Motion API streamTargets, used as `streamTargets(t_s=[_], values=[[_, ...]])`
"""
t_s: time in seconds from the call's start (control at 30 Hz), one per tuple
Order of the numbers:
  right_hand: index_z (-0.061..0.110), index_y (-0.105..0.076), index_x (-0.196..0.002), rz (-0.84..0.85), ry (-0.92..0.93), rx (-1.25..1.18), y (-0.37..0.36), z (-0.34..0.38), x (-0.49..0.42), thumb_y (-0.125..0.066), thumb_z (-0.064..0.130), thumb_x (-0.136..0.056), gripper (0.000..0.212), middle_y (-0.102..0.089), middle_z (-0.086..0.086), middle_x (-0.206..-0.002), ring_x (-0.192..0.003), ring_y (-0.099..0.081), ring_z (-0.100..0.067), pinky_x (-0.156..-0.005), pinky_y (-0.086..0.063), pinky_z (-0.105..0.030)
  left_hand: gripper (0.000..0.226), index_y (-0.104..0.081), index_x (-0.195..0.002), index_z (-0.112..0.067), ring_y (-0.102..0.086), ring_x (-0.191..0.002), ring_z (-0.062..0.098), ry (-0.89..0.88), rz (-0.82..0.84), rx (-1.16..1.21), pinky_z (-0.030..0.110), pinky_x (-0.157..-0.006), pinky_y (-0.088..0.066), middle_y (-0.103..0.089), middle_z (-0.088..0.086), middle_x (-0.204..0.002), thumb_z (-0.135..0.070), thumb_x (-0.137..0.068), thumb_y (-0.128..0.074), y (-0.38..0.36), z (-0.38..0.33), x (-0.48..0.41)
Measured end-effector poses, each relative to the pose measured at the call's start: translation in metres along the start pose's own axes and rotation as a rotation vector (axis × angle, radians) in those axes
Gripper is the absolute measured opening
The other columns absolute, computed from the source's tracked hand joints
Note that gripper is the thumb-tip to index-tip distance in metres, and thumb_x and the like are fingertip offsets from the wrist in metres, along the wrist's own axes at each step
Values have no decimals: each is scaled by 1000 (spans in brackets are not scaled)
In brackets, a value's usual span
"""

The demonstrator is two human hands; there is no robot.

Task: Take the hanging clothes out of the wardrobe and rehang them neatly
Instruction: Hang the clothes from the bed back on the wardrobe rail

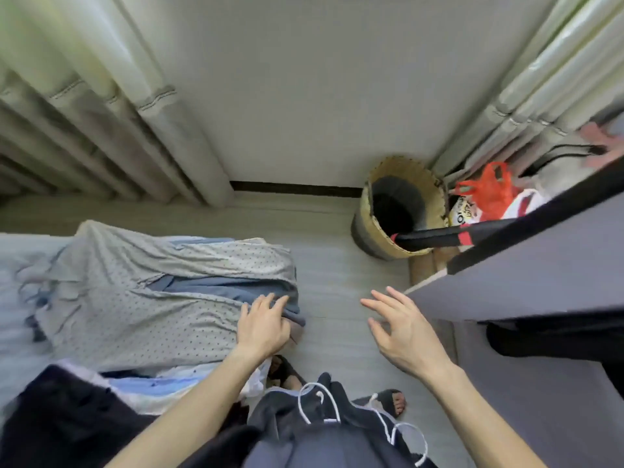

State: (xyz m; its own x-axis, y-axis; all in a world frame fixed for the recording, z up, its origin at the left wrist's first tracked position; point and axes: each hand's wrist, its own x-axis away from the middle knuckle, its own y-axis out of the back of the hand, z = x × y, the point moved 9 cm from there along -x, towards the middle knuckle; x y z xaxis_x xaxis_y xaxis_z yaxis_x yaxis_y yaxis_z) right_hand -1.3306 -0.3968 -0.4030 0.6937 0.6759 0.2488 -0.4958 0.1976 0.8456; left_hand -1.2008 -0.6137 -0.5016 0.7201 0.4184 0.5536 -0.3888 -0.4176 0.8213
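Our left hand [265, 327] lies flat on the soft dotted grey garment [135, 298]; our right hand [401, 332] hangs spread wide. The white bag [464, 211] carries print too blurred to read.

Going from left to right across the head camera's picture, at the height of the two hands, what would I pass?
The dotted grey garment on the pile → left hand, touching the pile's edge → bare floor → right hand, fingers spread and holding nothing → grey wardrobe panel.
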Motion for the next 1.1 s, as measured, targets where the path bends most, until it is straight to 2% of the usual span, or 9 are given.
streamTargets(t_s=[0.13,0.27,0.37,0.43,0.57,0.73,0.87,0.97,1.1], values=[[33,-52,-141,186,222,125,-61,113,-64,-51,34,-99,43,-43,11,-152,-149,-22,-14,-121,-14,-26,61,-33,-151,-31,-38,-140,23,245,14,178,45,-112,-29,-41,1,-154,-38,-91,-40,-13,134,24],[33,-47,-145,347,447,268,-119,224,-109,-50,39,-99,46,-41,7,-155,-149,-24,-20,-121,-19,-32,57,-35,-151,-27,-42,-136,23,469,-28,340,45,-110,-33,-45,1,-150,-38,-95,-39,-26,247,63],[33,-43,-147,464,603,383,-168,295,-132,-45,41,-101,47,-38,6,-157,-150,-21,-22,-121,-22,-38,58,-35,-152,-24,-37,-140,22,630,-60,447,47,-115,-29,-42,-1,-152,-34,-95,-42,-32,322,88],[34,-38,-149,539,668,449,-200,336,-144,-43,40,-101,49,-34,4,-159,-151,-19,-23,-122,-24,-41,58,-34,-153,-26,-33,-143,21,714,-98,512,47,-118,-25,-38,-2,-156,-34,-96,-44,-35,366,99],[33,-27,-154,634,718,534,-262,397,-170,-41,38,-102,54,-20,1,-164,-153,-11,-25,-124,-15,-44,57,-33,-153,-28,-31,-145,19,806,-105,599,44,-118,-26,-36,-3,-157,-35,-97,-42,-51,443,98],[40,-8,-157,723,651,646,-349,422,-209,-38,42,-103,61,2,-2,-167,-153,2,-31,-124,-7,-48,56,-39,-148,-22,-44,-136,27,851,-107,760,43,-105,-43,-43,4,-151,-33,-94,-47,-70,525,64],[47,1,-154,797,637,726,-415,415,-227,-41,38,-103,67,23,3,-161,-151,10,-39,-122,-6,-57,55,-39,-148,-19,-46,-133,28,884,-173,953,40,-104,-43,-43,8,-147,-30,-96,-52,-77,582,33],[50,4,-152,845,589,762,-451,400,-236,-45,32,-100,74,20,3,-164,-151,9,-40,-117,-10,-64,54,-45,-141,-16,-52,-124,28,923,-214,1095,40,-104,-45,-50,8,-140,-34,-92,-56,-96,628,13],[48,12,-152,906,507,774,-476,379,-238,-43,28,-99,79,24,2,-163,-150,17,-40,-114,-10,-68,66,-36,-148,-15,-52,-127,31,998,-199,1189,41,-104,-44,-52,6,-143,-39,-90,-58,-132,668,-5]])
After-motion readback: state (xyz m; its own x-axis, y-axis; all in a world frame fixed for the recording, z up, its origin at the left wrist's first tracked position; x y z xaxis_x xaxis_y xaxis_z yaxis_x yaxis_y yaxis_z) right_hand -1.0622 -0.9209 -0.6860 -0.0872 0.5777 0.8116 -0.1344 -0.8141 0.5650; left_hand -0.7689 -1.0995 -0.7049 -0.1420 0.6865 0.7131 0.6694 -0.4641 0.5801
